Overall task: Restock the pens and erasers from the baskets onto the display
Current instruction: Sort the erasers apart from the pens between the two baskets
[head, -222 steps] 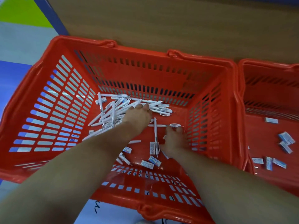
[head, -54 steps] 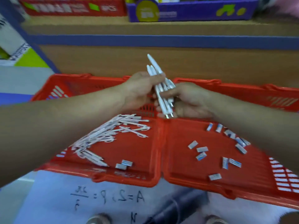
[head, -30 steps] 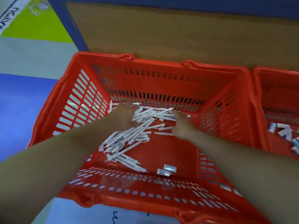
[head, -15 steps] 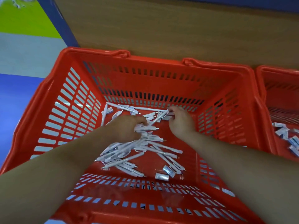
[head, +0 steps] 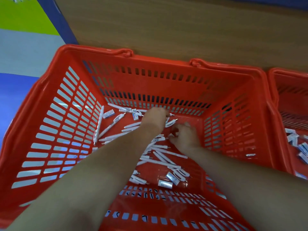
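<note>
**Both hands at the bottom of the large red basket, among the pens**

We find the red basket (head: 55, 124) filling the middle of the frame, with white pens (head: 160, 158) scattered across its floor from centre left to lower centre. A few erasers (head: 173, 178) lie among them at lower centre and near the far wall. The left hand (head: 154, 117) rests knuckles-up on pens by the far wall, and pen tips show beyond it. Its fingers are hidden, so we cannot tell whether it grips any. The right hand (head: 185, 137) sits just beside it, to its lower right. It is blurred, and we cannot tell its grasp. A second basket (head: 283, 90) at the right edge touches the first and holds more erasers. A wooden panel (head: 166, 27) spans the top of the frame.
</note>
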